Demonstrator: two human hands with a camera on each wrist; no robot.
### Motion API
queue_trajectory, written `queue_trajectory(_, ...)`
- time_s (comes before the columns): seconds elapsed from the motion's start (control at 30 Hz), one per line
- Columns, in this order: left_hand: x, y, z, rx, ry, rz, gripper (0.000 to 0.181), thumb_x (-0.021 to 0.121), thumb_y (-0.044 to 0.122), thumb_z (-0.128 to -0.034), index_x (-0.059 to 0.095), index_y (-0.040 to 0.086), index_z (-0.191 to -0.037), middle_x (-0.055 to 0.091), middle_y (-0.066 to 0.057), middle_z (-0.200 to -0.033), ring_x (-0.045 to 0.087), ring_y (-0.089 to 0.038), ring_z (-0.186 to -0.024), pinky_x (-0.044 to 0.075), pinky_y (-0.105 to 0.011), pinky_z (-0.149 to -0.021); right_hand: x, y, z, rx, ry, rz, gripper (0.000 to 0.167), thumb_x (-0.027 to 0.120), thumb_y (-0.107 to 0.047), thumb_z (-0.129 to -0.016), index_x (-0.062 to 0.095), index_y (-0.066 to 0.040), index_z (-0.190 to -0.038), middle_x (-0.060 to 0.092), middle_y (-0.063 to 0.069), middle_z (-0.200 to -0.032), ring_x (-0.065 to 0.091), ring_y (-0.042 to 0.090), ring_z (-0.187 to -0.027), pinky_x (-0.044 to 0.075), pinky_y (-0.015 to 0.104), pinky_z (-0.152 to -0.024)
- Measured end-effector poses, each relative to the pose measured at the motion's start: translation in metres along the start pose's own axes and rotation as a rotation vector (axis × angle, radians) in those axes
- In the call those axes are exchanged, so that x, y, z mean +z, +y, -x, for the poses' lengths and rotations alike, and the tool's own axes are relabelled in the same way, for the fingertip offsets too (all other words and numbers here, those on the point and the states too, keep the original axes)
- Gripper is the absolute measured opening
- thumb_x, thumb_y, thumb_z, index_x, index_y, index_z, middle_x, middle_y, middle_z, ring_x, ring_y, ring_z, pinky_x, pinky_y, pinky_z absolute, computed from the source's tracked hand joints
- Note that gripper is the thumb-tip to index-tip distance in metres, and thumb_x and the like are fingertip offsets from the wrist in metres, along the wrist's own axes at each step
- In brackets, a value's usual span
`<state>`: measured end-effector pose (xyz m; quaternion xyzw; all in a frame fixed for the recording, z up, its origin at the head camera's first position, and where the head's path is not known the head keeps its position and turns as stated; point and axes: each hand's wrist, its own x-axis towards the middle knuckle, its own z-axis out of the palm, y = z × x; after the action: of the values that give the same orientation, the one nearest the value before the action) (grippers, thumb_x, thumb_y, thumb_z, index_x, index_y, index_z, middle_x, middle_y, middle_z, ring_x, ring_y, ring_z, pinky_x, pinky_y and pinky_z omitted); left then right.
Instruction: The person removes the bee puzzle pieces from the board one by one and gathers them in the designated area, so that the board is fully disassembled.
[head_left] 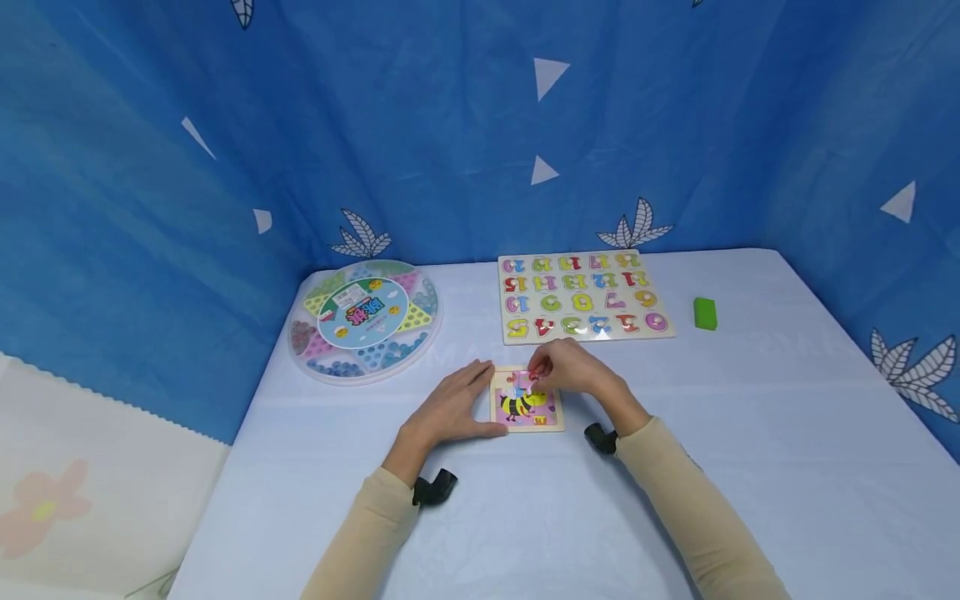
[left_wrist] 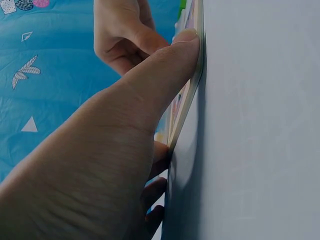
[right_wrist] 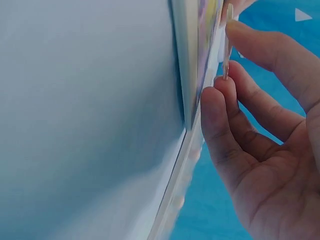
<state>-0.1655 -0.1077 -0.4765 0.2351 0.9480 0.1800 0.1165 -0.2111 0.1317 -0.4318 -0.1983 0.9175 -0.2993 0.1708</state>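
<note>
A small square wooden jigsaw puzzle (head_left: pixel 517 407) with a yellow-and-black bee on pink lies flat on the table. My left hand (head_left: pixel 452 406) holds it from the left side, thumb at the near corner and fingers at the far one. In the left wrist view the thumb (left_wrist: pixel 170 65) lies over the puzzle's edge. Over the far right part of the puzzle, my right hand (head_left: pixel 567 367) pinches a thin puzzle piece (right_wrist: pixel 227 47) between thumb and fingers. The piece is seen edge-on in the right wrist view, so its picture is hidden.
A round marble board game (head_left: pixel 360 367) lies at the back left. Behind the puzzle is a wooden number board (head_left: pixel 517 337). A green block (head_left: pixel 705 313) sits to the right. Blue cloth (head_left: pixel 465 125) hangs behind the white table (head_left: pixel 510 533).
</note>
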Motion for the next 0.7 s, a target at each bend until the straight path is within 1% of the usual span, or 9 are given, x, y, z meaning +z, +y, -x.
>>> queue_trajectory(0.13, 0.0, 0.0, 0.0, 0.0, -0.001, 0.004, 0.106, 0.064, 0.073, -0.0748, 0.024, 0.017, -0.156, 0.022, 0.001, -0.163, 0.017, -0.02, -0.152, 0.023, -0.043, -0.123, -0.005, 0.005, 0.005, 0.019, -0.008, -0.018, 0.023, 0.084, -0.016, -0.075, 0.073, -0.009, -0.094, 0.067, 0.0, -0.081, 0.057, 0.014, -0.073, 0.052, 0.024, -0.069)
queue_trajectory(0.3, 0.001, -0.001, 0.0, 0.006, 0.002, 0.018, 0.106, 0.065, 0.072, -0.0752, 0.024, 0.017, -0.156, 0.021, 0.001, -0.164, 0.017, -0.02, -0.152, 0.023, -0.043, -0.123, -0.011, 0.01, 0.01, 0.018, -0.017, -0.037, 0.025, 0.085, -0.017, -0.073, 0.072, -0.01, -0.094, 0.066, 0.001, -0.081, 0.056, 0.015, -0.074, 0.051, 0.025, -0.069)
queue_trajectory(0.5, 0.0, -0.002, 0.0, 0.015, 0.012, 0.03, 0.106, 0.067, 0.07, -0.0752, 0.025, 0.016, -0.155, 0.022, 0.0, -0.163, 0.017, -0.02, -0.152, 0.023, -0.043, -0.123, -0.014, 0.019, 0.015, 0.022, -0.013, -0.022, 0.026, 0.085, -0.017, -0.073, 0.073, -0.009, -0.095, 0.067, 0.0, -0.082, 0.057, 0.014, -0.074, 0.051, 0.024, -0.069)
queue_trajectory(0.7, 0.001, -0.002, 0.0, 0.013, 0.005, 0.033, 0.105, 0.067, 0.069, -0.0758, 0.025, 0.016, -0.156, 0.022, -0.001, -0.163, 0.017, -0.02, -0.152, 0.023, -0.043, -0.123, -0.02, 0.03, 0.022, 0.033, 0.003, -0.063, 0.027, 0.085, -0.014, -0.074, 0.073, -0.008, -0.098, 0.068, 0.002, -0.085, 0.058, 0.016, -0.075, 0.053, 0.026, -0.071)
